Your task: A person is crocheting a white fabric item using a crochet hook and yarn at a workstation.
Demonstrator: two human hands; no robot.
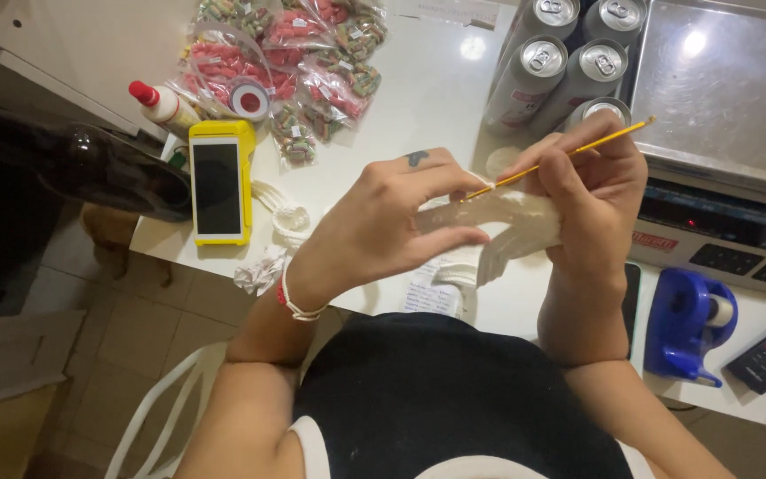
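Head view shows us the white table (418, 98), and we take the yellow handheld terminal (220, 181) lying on it as our landmark. Just left of and above the terminal lies a glue bottle with a red cap (163, 105); above and to the right of it sits a heap of clear candy bags (290, 53) with a tape roll (249, 98) resting on them. Right of the terminal, our left hand (383, 226) pinches the white crocheted piece (498, 231) between thumb and forefinger, a red and white bracelet (293, 300) on its wrist. The piece is held in the air above the table's near edge, between both hands. Further right from the terminal, our right hand (591, 191) closes its fingers on a thin yellow crochet hook (569, 153), whose tip reaches into the white piece. Well right of the terminal and further back stand silver drink cans (569, 58), beside a metal weighing scale (720, 98). Far right of the terminal, at the table's near edge, sits a blue tape dispenser (689, 324).
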